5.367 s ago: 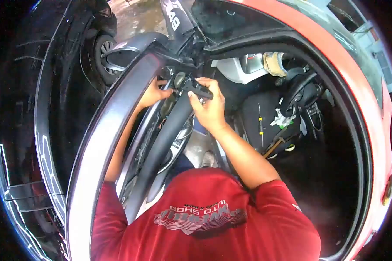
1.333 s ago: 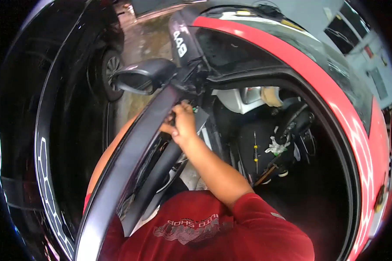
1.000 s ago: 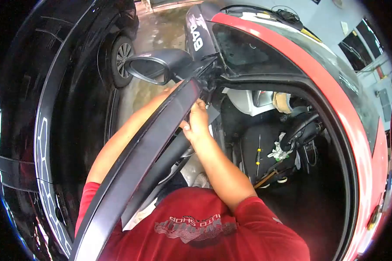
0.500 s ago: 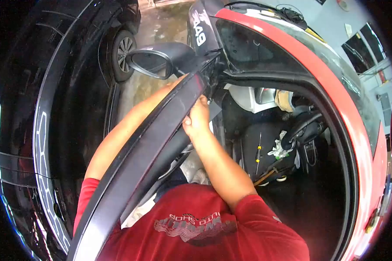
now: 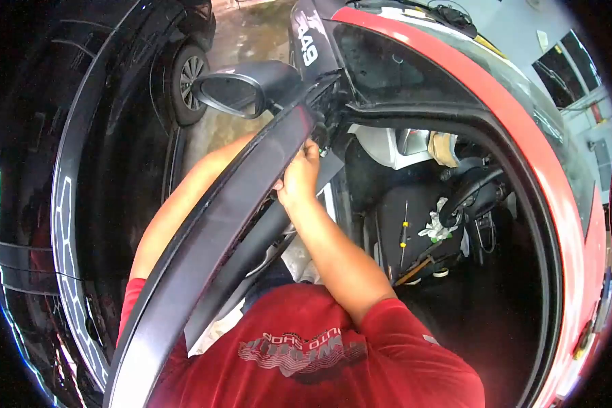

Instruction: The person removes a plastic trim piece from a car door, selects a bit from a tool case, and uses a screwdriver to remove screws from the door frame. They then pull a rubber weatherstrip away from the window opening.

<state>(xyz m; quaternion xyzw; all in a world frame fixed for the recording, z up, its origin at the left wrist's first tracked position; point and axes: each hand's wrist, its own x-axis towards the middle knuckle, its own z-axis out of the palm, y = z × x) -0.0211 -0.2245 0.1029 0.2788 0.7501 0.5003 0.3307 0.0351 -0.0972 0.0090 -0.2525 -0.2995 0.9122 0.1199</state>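
Open car door frame [image 5: 231, 217]: dark, slants across the view, its front upper corner just below the side mirror [image 5: 241, 88].
Right hand [image 5: 298, 178]: at that corner, inner side, fingers curled closed; what they pinch is hidden.
Left hand: behind the frame's outer side, fingers' state cannot be told.
Screwdriver [image 5: 404, 234]: lies on the seat [image 5: 387, 204].

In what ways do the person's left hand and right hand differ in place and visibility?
The right hand works on the inner side of the door frame, while the left arm passes along its outer side. The right hand is in plain view, fingers bent against the frame; the left hand is hidden behind it. Both reach toward the door's front upper corner, beside the side mirror.
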